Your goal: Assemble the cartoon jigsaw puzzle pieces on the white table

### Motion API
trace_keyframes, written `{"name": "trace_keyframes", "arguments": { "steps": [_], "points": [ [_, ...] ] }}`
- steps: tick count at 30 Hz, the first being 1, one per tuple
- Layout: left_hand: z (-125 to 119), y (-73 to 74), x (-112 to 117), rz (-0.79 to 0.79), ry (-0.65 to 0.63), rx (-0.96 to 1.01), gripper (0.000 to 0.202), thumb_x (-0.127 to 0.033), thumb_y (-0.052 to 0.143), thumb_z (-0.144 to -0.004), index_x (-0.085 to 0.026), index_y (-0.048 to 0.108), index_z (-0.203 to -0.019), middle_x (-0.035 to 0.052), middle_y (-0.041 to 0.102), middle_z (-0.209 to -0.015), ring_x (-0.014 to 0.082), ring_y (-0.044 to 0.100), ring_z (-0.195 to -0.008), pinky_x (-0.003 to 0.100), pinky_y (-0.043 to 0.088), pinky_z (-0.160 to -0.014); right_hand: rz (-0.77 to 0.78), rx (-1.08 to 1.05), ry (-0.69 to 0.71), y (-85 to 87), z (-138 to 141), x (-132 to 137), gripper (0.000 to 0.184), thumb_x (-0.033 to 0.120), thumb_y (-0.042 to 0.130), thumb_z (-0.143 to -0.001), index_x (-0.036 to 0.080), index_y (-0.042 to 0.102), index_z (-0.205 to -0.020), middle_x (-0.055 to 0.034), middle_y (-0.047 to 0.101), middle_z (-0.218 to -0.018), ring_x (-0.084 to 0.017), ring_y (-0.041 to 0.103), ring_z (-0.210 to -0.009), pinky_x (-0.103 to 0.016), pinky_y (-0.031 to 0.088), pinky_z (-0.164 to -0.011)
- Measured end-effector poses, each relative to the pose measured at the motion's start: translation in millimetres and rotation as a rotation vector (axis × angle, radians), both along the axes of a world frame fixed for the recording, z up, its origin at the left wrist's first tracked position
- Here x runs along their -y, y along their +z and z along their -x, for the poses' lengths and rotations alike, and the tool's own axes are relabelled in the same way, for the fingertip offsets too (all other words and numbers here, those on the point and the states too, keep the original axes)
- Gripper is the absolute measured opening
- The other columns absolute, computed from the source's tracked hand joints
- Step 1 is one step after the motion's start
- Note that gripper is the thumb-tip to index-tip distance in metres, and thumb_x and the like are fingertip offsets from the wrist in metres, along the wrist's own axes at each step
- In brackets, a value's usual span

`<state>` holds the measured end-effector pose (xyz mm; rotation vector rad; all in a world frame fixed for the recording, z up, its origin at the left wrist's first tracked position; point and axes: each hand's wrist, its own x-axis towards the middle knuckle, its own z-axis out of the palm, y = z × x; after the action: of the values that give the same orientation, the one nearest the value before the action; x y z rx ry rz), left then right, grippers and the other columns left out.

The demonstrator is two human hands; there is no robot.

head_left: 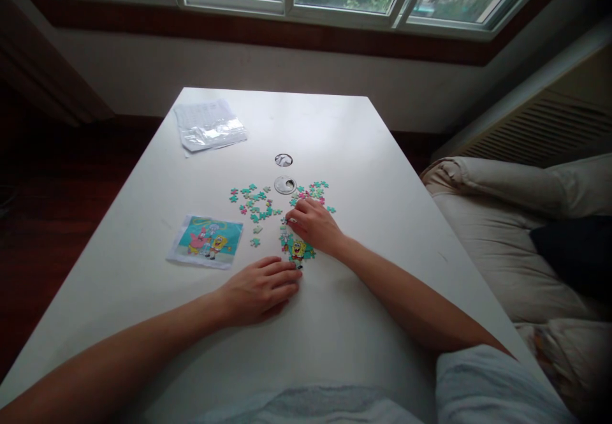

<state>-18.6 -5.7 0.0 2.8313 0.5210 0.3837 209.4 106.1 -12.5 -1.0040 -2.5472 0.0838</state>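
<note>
So the partly joined cartoon jigsaw [297, 250] is sitting about midway between the left and right edges of the white bench [382, 322], with its printed characters facing up. Left hand [265, 287] is lying palm down, fingers stretched out and not gripping anything, fingertips right at the jigsaw's near edge. Right hand [310, 220] is over its far edge, thumb and fingers bunched close; there's something tiny by the fingertips, but I honestly can't tell if it's pinched or just lying there. Loose teal jigsaw pieces [254, 218] are spread farther toward the far edge, and another bunch with some pink [315, 192] is partly under the right hand. The printed reference picture [205, 242] is over toward the left edge, and a clear plastic bag [210, 124] is up by the far left corner. Handling-wise, I'd guess each piece is super light and stiffish, like thin card, fiddly more than heavy. I'd take a loose piece by opposite sides with 2 fingertips and go easy on the knobs, since those probably bend. The joined part likely isn't rigid, so I'd slide it flat with fingers spread along its outer edges; lifting by 1 corner could pop it apart.
</note>
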Motion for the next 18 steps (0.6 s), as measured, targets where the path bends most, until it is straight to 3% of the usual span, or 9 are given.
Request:
{"name": "trace_keyframes", "arguments": {
  "steps": [9, 11, 14, 18],
  "points": [
    [6, 4.9, -4, 0.014, 0.055, 0.062, 0.027, -0.022, 0.052, -0.097, -0.022, 0.062, -0.122, 0.0067, 0.064, -0.139, 0.0225, 0.056, -0.131, 0.042, 0.038, -0.116, 0.067, -0.012, -0.041, -0.7, -1, 0, 0.016, 0.023, 0.056, -0.099, 0.022, 0.069, -0.107, -0.0086, 0.061, -0.099, -0.024, 0.050, -0.097, -0.038, 0.040, -0.091],
    [13, 10.3, -9, -0.005, 0.207, 0.123, 0.025, -0.020, 0.051, -0.098, -0.023, 0.063, -0.120, 0.0064, 0.069, -0.129, 0.0210, 0.061, -0.121, 0.040, 0.045, -0.108, 0.074, -0.027, -0.053, -1.0, -3, 0, 0.017, 0.022, 0.055, -0.099, 0.022, 0.069, -0.108, -0.0088, 0.062, -0.100, -0.024, 0.051, -0.098, -0.039, 0.041, -0.092],
    [26, 17.8, -22, -0.067, 0.556, 0.054, 0.021, -0.022, 0.051, -0.099, -0.023, 0.067, -0.113, 0.0068, 0.072, -0.115, 0.0232, 0.064, -0.106, 0.042, 0.049, -0.095, 0.071, -0.057, -0.046, -1.4, -8, 0, 0.018, 0.023, 0.052, -0.100, 0.022, 0.068, -0.108, -0.0085, 0.063, -0.099, -0.024, 0.052, -0.099, -0.038, 0.040, -0.092],
    [38, 20.6, -36, -0.104, 0.730, -0.167, 0.022, -0.025, 0.057, -0.096, -0.023, 0.068, -0.116, 0.0086, 0.069, -0.107, 0.0270, 0.062, -0.099, 0.044, 0.050, -0.088, 0.057, -0.079, -0.033, -0.8, -12, -1, 0.021, 0.025, 0.048, -0.102, 0.022, 0.069, -0.101, -0.0077, 0.063, -0.094, -0.023, 0.052, -0.096, -0.037, 0.039, -0.089]
  ]
}}
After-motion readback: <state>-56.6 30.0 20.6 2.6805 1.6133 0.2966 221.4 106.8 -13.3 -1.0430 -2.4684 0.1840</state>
